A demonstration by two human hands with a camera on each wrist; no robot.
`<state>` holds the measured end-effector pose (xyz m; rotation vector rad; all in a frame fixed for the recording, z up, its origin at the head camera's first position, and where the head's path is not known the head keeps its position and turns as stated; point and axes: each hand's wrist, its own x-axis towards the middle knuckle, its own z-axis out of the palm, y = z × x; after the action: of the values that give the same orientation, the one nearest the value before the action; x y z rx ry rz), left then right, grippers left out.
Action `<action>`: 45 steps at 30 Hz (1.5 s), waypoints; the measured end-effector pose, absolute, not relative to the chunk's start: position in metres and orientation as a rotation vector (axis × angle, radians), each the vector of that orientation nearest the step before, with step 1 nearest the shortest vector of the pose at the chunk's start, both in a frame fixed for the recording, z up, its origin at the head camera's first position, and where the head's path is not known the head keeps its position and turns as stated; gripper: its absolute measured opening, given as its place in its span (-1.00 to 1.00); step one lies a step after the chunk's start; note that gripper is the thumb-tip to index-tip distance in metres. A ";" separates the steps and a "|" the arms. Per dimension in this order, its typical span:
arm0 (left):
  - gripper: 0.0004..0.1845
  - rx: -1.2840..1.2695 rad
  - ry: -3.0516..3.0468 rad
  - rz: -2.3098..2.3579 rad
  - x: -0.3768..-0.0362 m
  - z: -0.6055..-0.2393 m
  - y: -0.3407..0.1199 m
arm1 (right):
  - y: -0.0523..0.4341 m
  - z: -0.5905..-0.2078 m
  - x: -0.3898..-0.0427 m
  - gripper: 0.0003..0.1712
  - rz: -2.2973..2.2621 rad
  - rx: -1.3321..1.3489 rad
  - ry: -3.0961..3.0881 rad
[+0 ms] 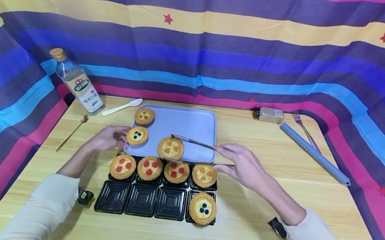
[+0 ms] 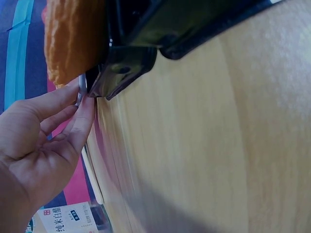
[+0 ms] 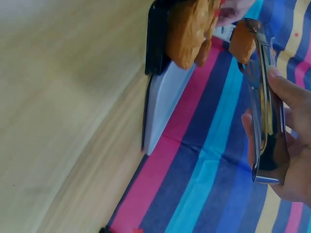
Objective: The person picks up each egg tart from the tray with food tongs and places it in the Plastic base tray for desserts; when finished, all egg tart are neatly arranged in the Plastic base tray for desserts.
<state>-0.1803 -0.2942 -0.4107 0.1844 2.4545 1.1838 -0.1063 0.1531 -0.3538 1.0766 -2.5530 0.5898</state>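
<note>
My right hand (image 1: 240, 163) grips metal tongs (image 3: 265, 97), whose jaws hold a tart (image 1: 171, 149) with a wedge-patterned top over the front of the pale blue tray (image 1: 192, 123). At the tray's left rim, my left hand (image 1: 109, 138) pinches the edge between thumb and fingers, as the left wrist view shows. Beside those fingers sits a tart with dark blue berries (image 1: 137, 135); behind it on the tray is another wedge-topped tart (image 1: 144, 116). In front, black plastic boxes (image 1: 141, 199) bear three red-topped tarts (image 1: 149, 168), one wedge-topped tart (image 1: 204, 175) and one blue-berry tart (image 1: 203, 208).
A vinegar bottle (image 1: 83, 88) stands at the back left near a white spoon (image 1: 122, 107) and a thin brown-tipped stick (image 1: 72, 133). Toward the back right lie a small black-capped jar (image 1: 270, 115), a fork (image 1: 305, 129) and a long grey bar (image 1: 315, 154). Striped cloth surrounds the table.
</note>
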 end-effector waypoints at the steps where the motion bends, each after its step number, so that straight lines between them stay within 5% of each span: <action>1: -0.17 0.184 2.452 1.185 -0.180 -0.411 -0.294 | 0.154 -0.354 -0.102 -0.35 0.591 1.092 -2.541; 23: -0.16 0.179 2.447 1.184 -0.182 -0.408 -0.291 | 0.171 -0.374 -0.035 -0.34 0.574 1.272 -2.489; 45: -0.18 0.181 2.468 1.157 -0.181 -0.407 -0.289 | 0.175 -0.392 -0.029 -0.35 0.593 1.254 -2.595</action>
<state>-0.1809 -0.2894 -0.4074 0.1811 2.4676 1.1571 -0.0291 0.1746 -0.3920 1.2540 -2.5951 0.5934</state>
